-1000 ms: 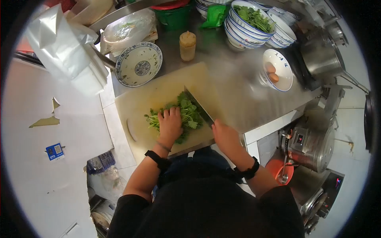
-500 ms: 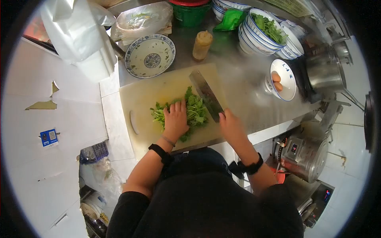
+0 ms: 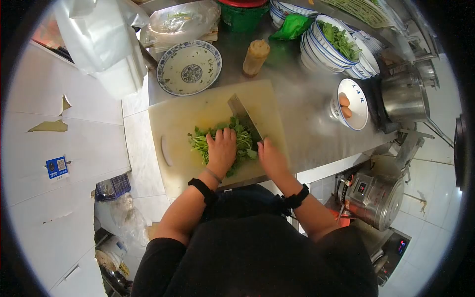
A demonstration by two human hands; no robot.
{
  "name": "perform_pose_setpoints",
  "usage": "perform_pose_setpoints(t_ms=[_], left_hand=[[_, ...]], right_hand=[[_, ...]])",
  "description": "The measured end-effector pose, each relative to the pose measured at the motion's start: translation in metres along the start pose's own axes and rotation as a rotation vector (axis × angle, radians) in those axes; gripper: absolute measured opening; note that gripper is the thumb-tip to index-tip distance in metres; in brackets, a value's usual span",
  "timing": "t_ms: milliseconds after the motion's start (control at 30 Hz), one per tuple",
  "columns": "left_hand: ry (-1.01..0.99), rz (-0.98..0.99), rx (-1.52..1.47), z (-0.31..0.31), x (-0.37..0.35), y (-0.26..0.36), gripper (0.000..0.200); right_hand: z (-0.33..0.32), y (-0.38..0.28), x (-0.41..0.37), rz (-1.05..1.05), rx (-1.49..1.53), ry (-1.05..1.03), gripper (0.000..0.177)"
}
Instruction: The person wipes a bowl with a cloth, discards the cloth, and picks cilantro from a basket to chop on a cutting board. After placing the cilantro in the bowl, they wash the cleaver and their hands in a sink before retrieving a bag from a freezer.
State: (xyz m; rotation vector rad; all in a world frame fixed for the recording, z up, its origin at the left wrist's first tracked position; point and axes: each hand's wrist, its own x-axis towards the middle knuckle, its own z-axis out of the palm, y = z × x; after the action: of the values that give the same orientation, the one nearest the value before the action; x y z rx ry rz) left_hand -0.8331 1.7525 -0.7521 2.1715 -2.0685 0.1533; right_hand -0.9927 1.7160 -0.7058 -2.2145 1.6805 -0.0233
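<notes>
A bunch of cilantro [image 3: 199,142] lies on the pale cutting board [image 3: 178,114]. My left hand [image 3: 221,150] presses down over the bunch with its fingers bent around it, stems poking out to the left and leaves to the right. In my right hand [image 3: 271,158] is the handle of a cleaver [image 3: 244,115]. Its broad blade slants up and to the left, along the leafy right side of the cilantro, close to my left fingers. Whether the cutting edge touches the board is hidden by the leaves.
Behind the board stand a patterned bowl [image 3: 170,74] with green scraps and a squeeze bottle [image 3: 256,58]. To the right are a bowl [image 3: 357,94] holding two eggs [image 3: 345,105], stacked bowls [image 3: 316,52] with greens on top, and a metal pot [image 3: 403,96].
My right hand has brought the cleaver left and closer to my left hand, so its blade now meets the leafy side of the cilantro. The left hand still holds the bunch.
</notes>
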Motion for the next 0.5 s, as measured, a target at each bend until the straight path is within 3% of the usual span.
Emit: perform_pose_setpoints(t_ms=[67,133,167,233,367,433,500], left_hand=[[-0.027,0.003,0.019,-0.001,0.000,-0.002,0.041],[-0.352,0.014,-0.140,-0.024,0.007,-0.011,0.089],[-0.355,0.016,-0.142,-0.035,0.009,-0.014,0.089],[-0.494,-0.030,-0.293,-0.055,0.015,-0.020,0.130],[-0.375,-0.072,-0.370,-0.062,0.000,-0.026,0.133],[-0.262,-0.006,-0.263,-0.056,-0.011,-0.024,0.126],[-0.272,-0.005,-0.177,-0.044,-0.014,-0.020,0.122]], right_hand=[[0.002,0.006,0.005,-0.011,0.053,0.049,0.026],[-0.015,0.009,0.007,-0.115,0.065,0.078,0.026],[-0.025,0.008,0.001,-0.111,0.064,0.075,0.026],[-0.060,-0.004,-0.013,-0.039,0.085,0.024,0.025],[-0.090,-0.008,-0.043,-0.054,0.095,0.046,0.023],[-0.093,-0.010,-0.052,-0.064,0.063,0.032,0.023],[-0.086,-0.011,-0.056,-0.062,0.053,0.014,0.023]])
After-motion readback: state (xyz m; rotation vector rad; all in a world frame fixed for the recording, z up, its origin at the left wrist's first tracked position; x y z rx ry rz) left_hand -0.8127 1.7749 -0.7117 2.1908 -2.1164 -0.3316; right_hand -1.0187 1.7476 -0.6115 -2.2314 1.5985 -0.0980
